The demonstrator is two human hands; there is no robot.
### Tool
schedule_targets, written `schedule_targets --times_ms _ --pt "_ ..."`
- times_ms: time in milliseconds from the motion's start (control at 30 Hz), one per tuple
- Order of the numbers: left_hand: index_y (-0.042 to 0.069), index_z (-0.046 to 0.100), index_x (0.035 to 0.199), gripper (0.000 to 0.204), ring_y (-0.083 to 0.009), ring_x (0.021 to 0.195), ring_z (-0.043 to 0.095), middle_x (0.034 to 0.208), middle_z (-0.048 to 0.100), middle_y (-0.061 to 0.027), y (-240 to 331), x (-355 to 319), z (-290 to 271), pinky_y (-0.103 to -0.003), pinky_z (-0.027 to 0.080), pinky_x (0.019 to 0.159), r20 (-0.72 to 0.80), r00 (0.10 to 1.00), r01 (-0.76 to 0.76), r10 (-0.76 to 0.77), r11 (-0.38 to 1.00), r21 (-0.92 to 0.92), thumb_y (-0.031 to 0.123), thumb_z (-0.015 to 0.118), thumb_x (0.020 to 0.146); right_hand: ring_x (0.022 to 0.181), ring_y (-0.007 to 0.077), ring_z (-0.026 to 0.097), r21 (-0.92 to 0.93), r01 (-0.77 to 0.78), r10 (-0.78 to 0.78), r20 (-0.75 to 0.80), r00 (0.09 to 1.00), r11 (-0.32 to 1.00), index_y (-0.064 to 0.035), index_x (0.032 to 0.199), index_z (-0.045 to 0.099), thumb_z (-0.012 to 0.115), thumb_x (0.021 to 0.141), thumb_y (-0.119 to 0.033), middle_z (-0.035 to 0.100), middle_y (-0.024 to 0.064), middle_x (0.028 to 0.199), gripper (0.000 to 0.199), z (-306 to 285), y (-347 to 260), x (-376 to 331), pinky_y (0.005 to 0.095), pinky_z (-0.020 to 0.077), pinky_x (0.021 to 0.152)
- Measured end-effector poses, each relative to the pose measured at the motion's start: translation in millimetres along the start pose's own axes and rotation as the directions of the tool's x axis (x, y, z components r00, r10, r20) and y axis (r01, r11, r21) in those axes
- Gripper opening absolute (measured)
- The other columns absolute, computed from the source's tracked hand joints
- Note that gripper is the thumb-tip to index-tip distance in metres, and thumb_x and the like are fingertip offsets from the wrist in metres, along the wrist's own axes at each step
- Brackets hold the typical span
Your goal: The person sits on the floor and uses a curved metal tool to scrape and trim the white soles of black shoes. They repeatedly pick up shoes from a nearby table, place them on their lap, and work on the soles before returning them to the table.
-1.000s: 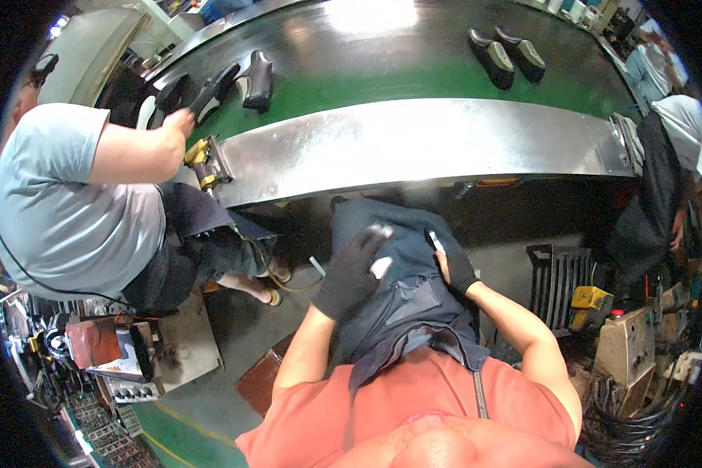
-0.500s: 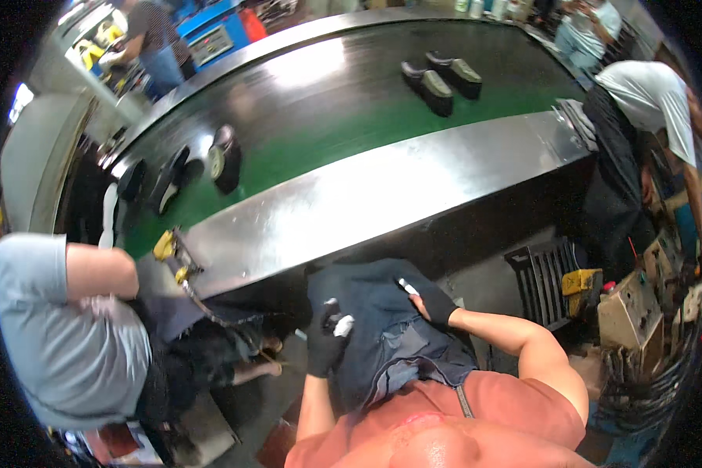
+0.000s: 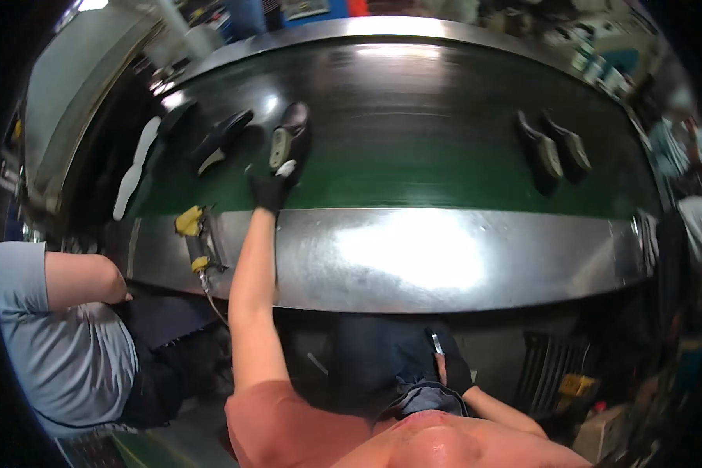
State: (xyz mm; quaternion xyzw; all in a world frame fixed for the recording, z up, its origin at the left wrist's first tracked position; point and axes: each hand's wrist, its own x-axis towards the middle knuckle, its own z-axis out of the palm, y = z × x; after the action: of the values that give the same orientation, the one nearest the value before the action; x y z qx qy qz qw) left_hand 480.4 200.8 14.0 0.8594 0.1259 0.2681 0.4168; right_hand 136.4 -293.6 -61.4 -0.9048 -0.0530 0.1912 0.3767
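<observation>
Grey-blue cloth of a co-worker's shirt (image 3: 82, 370) fills the lower left of the frame. In the upper left lies a white sole-shaped piece (image 3: 135, 168). Next to it, a yellow-and-black hand tool (image 3: 195, 243) with a hose rests on the steel ledge (image 3: 320, 269), and above this a black shoe (image 3: 213, 148) lies on the green belt (image 3: 413, 183). Left of centre, the black-gloved left hand (image 3: 268, 189) reaches the near end of a dark shoe on a pale last (image 3: 293, 132). Something white (image 3: 286, 168) is at its fingertips; I cannot tell if they grip the shoe. Well apart, at lower centre-right, the gloved right hand (image 3: 455, 372) is closed on a slim pale tool (image 3: 436, 342). At upper right stand two dark shoes (image 3: 540, 146).
</observation>
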Motion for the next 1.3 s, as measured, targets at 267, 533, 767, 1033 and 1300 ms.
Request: schedule_targets --times_ms 267,533,767,1033,1300 --pt "0.001 0.046 0.127 0.066 -0.0251 0.113 0.050 0.122 0.053 -0.0137 -32 29 6 -0.036 0.038 0.097 0.259 0.864 0.462 -0.432 0.474 -0.750 0.034 0.071 0.077 0.083 0.0492 0.055 -0.034 -0.211 0.213 0.151 0.965 0.977 -0.0028 0.112 0.051 0.038 0.095 -0.033 0.059 0.0304 0.090 0.036 -20 1 59 0.0541 0.0427 0.072" --pt "0.001 0.039 0.130 0.079 -0.0344 0.112 0.051 0.120 0.052 -0.0216 30 -9 37 -0.040 0.041 0.094 -0.075 0.991 0.136 -0.115 0.904 0.406 0.034 0.073 0.068 0.081 0.0472 0.057 -0.030 -0.081 0.084 0.125 0.989 0.996 -0.0008 0.098 0.058 0.034 0.096 -0.033 0.060 0.0293 0.086 0.041 -28 -4 59 0.0512 0.0440 0.071" --pt "0.004 0.054 0.118 0.041 -0.0228 0.086 0.062 0.107 0.061 -0.0102 57 -93 -73 -0.034 0.052 0.074 0.573 0.762 0.619 -0.303 0.600 -0.506 0.031 0.056 0.088 0.074 0.0413 0.060 0.075 -0.179 0.180 -0.013 0.984 0.981 0.0036 0.084 0.060 0.035 0.097 -0.038 0.060 0.0271 0.081 0.050 -19 6 6 0.0442 0.0439 0.064" --pt "0.002 0.054 0.117 0.044 -0.0212 0.107 0.054 0.120 0.054 -0.0105 149 -344 -114 -0.034 0.044 0.093 0.384 0.912 0.100 0.143 0.832 -0.546 0.003 0.069 0.075 0.059 0.0143 0.059 0.603 -0.334 0.389 0.042 0.920 0.725 -0.0026 0.080 0.056 0.038 0.096 -0.046 0.054 0.0047 0.064 0.049 -38 -48 -95 0.0276 0.0460 0.058" --pt "0.001 0.061 0.107 0.035 -0.0310 0.113 0.053 0.120 0.055 -0.0174 226 -420 -81 -0.040 0.040 0.098 0.592 0.671 -0.283 0.447 0.892 -0.352 0.018 0.068 0.076 0.065 0.0138 0.060 0.646 -0.264 0.295 0.064 0.954 0.716 -0.0029 0.083 0.056 0.033 0.097 -0.048 0.060 0.0053 0.072 0.053 -64 -110 -190 0.0266 0.0478 0.062"
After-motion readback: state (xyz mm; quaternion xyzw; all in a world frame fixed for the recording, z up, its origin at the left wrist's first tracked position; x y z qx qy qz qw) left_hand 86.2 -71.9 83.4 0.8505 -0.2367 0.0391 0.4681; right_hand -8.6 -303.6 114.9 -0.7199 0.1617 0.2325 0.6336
